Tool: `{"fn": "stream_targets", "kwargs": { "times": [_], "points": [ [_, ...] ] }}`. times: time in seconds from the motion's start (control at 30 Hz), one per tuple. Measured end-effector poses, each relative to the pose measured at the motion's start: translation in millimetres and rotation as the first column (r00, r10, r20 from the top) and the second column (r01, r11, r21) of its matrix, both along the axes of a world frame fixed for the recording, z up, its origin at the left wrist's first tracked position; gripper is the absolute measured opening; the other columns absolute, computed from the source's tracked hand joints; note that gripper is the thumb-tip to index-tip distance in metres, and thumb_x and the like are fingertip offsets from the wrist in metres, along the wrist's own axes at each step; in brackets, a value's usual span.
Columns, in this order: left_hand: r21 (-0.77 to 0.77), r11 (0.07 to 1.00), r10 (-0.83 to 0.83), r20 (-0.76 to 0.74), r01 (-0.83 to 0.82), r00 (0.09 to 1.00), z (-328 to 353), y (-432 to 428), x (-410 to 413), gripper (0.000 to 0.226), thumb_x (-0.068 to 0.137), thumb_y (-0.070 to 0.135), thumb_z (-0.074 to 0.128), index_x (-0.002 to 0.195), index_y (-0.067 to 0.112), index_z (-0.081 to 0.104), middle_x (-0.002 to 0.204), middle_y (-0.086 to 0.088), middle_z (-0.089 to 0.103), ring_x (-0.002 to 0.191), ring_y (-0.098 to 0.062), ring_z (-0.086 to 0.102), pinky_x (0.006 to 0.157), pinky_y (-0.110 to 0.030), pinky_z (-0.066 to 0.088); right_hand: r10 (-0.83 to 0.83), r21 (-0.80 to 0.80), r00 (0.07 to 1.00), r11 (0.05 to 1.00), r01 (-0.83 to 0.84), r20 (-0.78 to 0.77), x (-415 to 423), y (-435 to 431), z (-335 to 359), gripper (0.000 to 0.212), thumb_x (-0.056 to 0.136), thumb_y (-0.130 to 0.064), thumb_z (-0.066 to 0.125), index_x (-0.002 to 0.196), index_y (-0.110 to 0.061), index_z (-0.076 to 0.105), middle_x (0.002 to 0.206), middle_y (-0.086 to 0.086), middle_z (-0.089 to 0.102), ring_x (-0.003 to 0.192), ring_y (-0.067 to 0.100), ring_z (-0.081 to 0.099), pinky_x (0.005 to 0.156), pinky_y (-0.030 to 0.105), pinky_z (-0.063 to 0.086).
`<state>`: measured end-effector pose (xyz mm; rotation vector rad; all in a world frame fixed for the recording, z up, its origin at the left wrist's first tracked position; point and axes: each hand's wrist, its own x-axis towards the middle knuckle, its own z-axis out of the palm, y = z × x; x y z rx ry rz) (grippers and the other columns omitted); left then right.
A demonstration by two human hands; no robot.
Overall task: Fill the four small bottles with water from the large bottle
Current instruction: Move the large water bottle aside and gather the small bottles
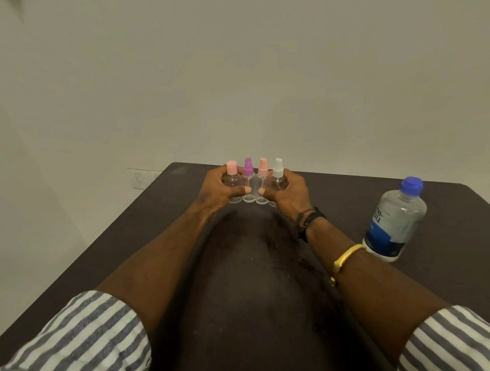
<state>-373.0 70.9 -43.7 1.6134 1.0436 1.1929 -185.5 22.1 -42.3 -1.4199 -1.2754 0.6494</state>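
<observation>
A row of small clear bottles stands upright near the far edge of the dark table (249, 268). From left their tops are a pink cap (231, 168), a purple sprayer (248, 166), a salmon sprayer (262, 166) and a white sprayer (278, 167). My left hand (218, 188) curls round the left end of the row, thumb across the front. My right hand (289, 193) curls round the right end the same way. The large water bottle (395, 218) with a blue cap and blue label stands capped at the right, apart from both hands.
A light wall rises directly behind the table's far edge, with a switch plate (142, 179) at the left. The table's left and right edges slant outward toward me. Bracelets sit on my right wrist.
</observation>
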Motion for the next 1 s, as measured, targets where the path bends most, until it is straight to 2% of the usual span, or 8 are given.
{"fn": "stream_targets", "kwargs": {
  "times": [0.17,0.37,0.57,0.7,0.87,1.0],
  "points": [
    [-0.019,1.000,0.014,-0.005,-0.014,1.000,-8,-34,-12,0.050,0.071,0.001,0.089,0.117,0.003,0.069,0.110,-0.017,0.075,0.102,-0.036,0.073,0.092,-0.054,0.059,0.042,0.008,0.999,0.999,-0.042,0.011,-8,-35,1,0.043,0.071,-0.015,0.089,0.110,-0.017,0.070,0.106,-0.002,0.072,0.101,0.020,0.067,0.093,0.046,0.057],
    [-0.048,0.998,0.031,-0.017,-0.032,0.999,-14,-68,-21,0.052,0.072,0.006,0.089,0.120,0.006,0.068,0.109,-0.008,0.074,0.099,-0.025,0.074,0.090,-0.046,0.061,0.057,-0.010,0.998,0.998,-0.057,0.024,-15,-64,-3,0.043,0.072,-0.013,0.089,0.109,-0.016,0.068,0.105,-0.002,0.071,0.103,0.021,0.066,0.096,0.048,0.055],
    [-0.065,0.996,0.066,-0.051,-0.069,0.997,-17,-84,-32,0.063,0.070,0.012,0.091,0.127,0.008,0.065,0.114,-0.006,0.073,0.103,-0.025,0.072,0.092,-0.047,0.060,0.034,-0.029,0.999,0.999,-0.034,0.027,-15,-76,-9,0.046,0.071,-0.014,0.090,0.112,-0.016,0.068,0.107,0.001,0.071,0.104,0.023,0.066,0.096,0.050,0.054],
    [-0.066,0.995,0.070,-0.034,-0.072,0.997,-21,-92,-33,0.059,0.070,0.009,0.091,0.124,0.008,0.067,0.113,-0.007,0.074,0.102,-0.026,0.073,0.090,-0.044,0.061,0.039,-0.059,0.999,0.997,-0.039,0.007,-15,-81,-17,0.044,0.072,-0.012,0.089,0.110,-0.018,0.068,0.105,-0.003,0.069,0.103,0.021,0.065,0.097,0.047,0.054],
    [-0.054,0.996,0.075,-0.009,-0.076,0.997,-23,-98,-32,0.046,0.074,0.005,0.088,0.116,0.009,0.070,0.109,-0.009,0.074,0.099,-0.026,0.073,0.075,-0.028,0.062,0.039,-0.058,0.999,0.998,-0.039,-0.005,-16,-82,-21,0.042,0.073,-0.013,0.088,0.108,-0.022,0.066,0.108,-0.002,0.069,0.106,0.022,0.065,0.097,0.048,0.054],
    [-0.038,0.997,0.071,-0.019,-0.071,0.997,-26,-100,-31,0.049,0.074,0.006,0.088,0.119,0.010,0.068,0.111,-0.007,0.074,0.100,-0.023,0.073,0.074,-0.023,0.061,0.044,-0.049,0.999,0.998,-0.044,0.000,-18,-83,-24,0.043,0.074,-0.011,0.087,0.108,-0.023,0.063,0.110,-0.002,0.067,0.108,0.022,0.062,0.098,0.045,0.053]
  ]
}}
